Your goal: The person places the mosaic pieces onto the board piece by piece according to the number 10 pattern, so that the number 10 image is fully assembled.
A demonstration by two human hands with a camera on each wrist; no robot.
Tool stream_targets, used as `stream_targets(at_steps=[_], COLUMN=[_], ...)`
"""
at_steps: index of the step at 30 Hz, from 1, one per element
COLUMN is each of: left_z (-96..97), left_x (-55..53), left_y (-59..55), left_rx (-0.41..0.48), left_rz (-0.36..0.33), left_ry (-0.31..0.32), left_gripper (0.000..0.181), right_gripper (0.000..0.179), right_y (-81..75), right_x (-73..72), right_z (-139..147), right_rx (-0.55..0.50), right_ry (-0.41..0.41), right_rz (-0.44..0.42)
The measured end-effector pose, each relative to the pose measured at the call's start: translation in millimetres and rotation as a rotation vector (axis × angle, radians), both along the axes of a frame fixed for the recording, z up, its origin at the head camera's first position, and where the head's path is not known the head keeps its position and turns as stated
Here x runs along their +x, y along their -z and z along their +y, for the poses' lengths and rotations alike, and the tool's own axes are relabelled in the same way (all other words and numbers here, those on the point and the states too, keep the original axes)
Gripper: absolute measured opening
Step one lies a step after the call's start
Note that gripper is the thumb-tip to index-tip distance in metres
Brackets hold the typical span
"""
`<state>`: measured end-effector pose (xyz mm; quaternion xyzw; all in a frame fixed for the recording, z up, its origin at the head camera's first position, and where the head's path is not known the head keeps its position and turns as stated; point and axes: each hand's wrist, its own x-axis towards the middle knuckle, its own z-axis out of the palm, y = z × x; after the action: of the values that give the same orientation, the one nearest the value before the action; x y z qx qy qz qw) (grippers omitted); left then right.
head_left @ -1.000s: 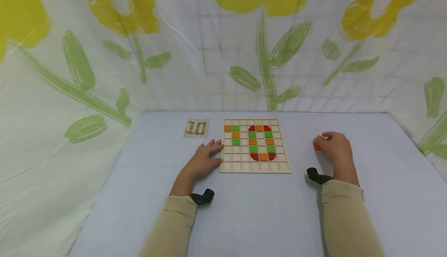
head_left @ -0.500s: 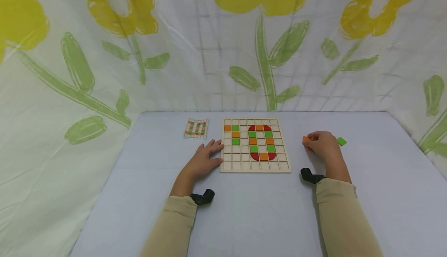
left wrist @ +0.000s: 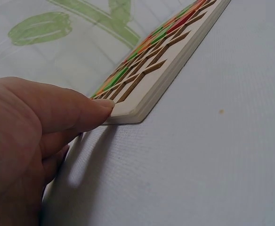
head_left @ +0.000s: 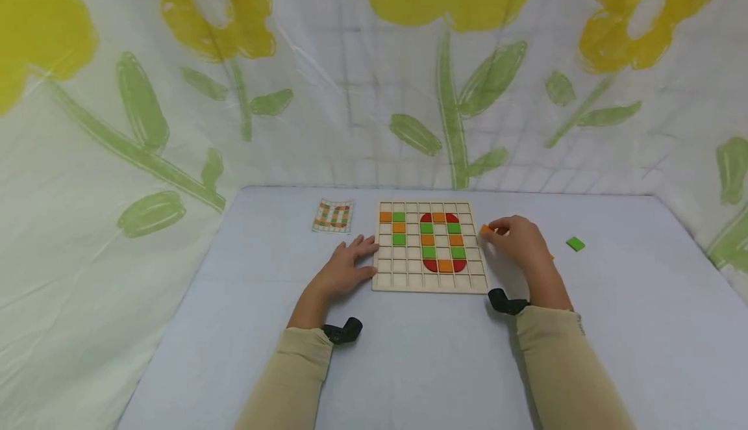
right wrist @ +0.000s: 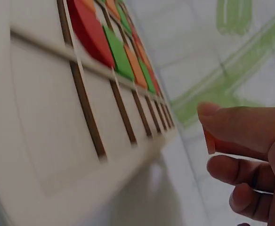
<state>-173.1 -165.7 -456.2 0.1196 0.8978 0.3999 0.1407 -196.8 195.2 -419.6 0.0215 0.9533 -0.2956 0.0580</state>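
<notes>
A square wooden grid board lies flat, with orange, green and red tiles set in some of its cells. My left hand rests at its left edge, fingers spread; in the left wrist view the thumb touches the rim near a corner. Just off the board's right side, my right hand pinches a small orange tile between thumb and fingers. Only a thin side of that orange tile shows in the right wrist view.
A small printed card with a coloured grid pattern lies left of the board. One loose green tile is on the table to the right. A bit of orange peeks out behind the right wrist.
My right hand has moved left toward the board, carrying the orange tile. The loose green tile has come into view behind it. The left hand has stayed at the board's edge.
</notes>
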Motion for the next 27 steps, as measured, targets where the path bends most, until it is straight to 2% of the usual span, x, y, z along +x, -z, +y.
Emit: stream_targets(at_steps=[7,11,16,22,27], left_z=[-0.1,0.1,-0.2,0.4,-0.8], left_x=[-1.2,-0.8,1.7,2.2,1.0], left_y=[0.9,0.0,-1.2,-0.3,0.8], left_rx=[-0.005,-0.003,-0.002,0.001,-0.005], left_rz=[0.007,-0.001,-0.020,-0.012,0.006], left_ry=[0.013,0.006,-0.016,-0.002,0.003], left_gripper=[0.052,0.052,0.052,0.051,0.051], right_gripper=[0.038,0.034,0.030,0.029,0.028], right_y=[-11.7,-9.8,0.8,11.4,15.0], right_x=[8.8,9.3,2.6,-1.1,-0.8], right_z=[-78,-111,-134,-142,-146], right_rx=[-0.028,-0.021,0.032,0.083,0.112], right_ry=[-0.233,-0.303,-0.315,-0.281,-0.288], right_rz=[0.068,0.071,0.059,0.057,0.072])
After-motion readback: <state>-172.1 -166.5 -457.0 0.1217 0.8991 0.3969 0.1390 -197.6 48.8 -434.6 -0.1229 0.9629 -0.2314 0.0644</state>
